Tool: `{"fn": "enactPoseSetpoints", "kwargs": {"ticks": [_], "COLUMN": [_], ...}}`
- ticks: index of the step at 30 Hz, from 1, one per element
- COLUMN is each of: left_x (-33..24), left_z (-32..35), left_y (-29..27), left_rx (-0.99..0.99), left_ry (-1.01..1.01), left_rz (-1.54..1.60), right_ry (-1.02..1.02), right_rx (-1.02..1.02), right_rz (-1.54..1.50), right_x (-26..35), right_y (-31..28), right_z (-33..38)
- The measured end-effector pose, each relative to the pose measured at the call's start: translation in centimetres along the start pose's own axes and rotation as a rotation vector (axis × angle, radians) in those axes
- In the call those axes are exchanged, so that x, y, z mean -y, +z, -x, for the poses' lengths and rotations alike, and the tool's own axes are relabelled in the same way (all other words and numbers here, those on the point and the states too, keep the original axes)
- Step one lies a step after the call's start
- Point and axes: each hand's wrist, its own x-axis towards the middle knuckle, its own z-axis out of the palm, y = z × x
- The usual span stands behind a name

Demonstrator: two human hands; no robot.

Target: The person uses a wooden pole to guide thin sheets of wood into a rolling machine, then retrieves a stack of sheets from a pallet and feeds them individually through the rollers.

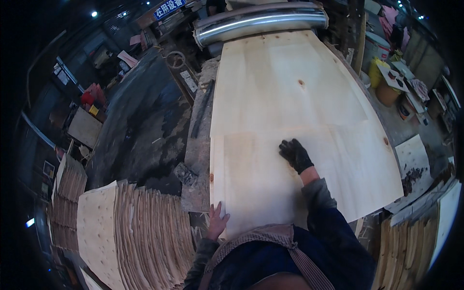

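Two overlapping sheets of pale wood veneer lie in front of me: a nearer veneer sheet (261, 193) and a farther veneer sheet (270, 87) reaching up to a shiny metal roller (261, 28). My right hand (296, 155), in a dark glove, rests on the nearer sheet close to the overlap, its fingers apart. At that sheet's left edge near my body is my bare left hand (218, 222). Its fingers are spread against the edge, and part of the hand is hard to make out.
Tall stacks of veneer stand to my left (150, 227) and right (406, 251). A narrow grimy ledge (195, 154) runs along the left of the sheets, with a handwheel (175, 59) beyond it. Buckets (386, 92) and clutter sit at the far right.
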Motion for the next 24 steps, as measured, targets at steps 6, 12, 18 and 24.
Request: {"fn": "enactPoseSetpoints", "kwargs": {"ticks": [6, 12, 18, 24], "left_x": [-0.5, -2.2, -7.2, -9.5], "left_z": [0.1, 0.9, 3.0, 3.8], "left_y": [0.6, 0.3, -2.9, -5.9], "left_rx": [-0.053, -0.114, 0.195, 0.181], "left_ry": [0.032, 0.08, 0.159, 0.185], "left_rz": [-0.078, -0.094, 0.957, 1.099], "right_ry": [0.271, 0.5, 0.456, 0.473], "right_rx": [0.163, 0.211, 0.108, -0.024], "right_rz": [0.133, 0.138, 0.294, -0.09], "right_x": [-3.5, -3.7, -4.4, -3.6], "right_y": [-3.3, -4.1, -6.4, -12.6], "right_z": [10.4, 22.8, 28.6, 30.7]}}
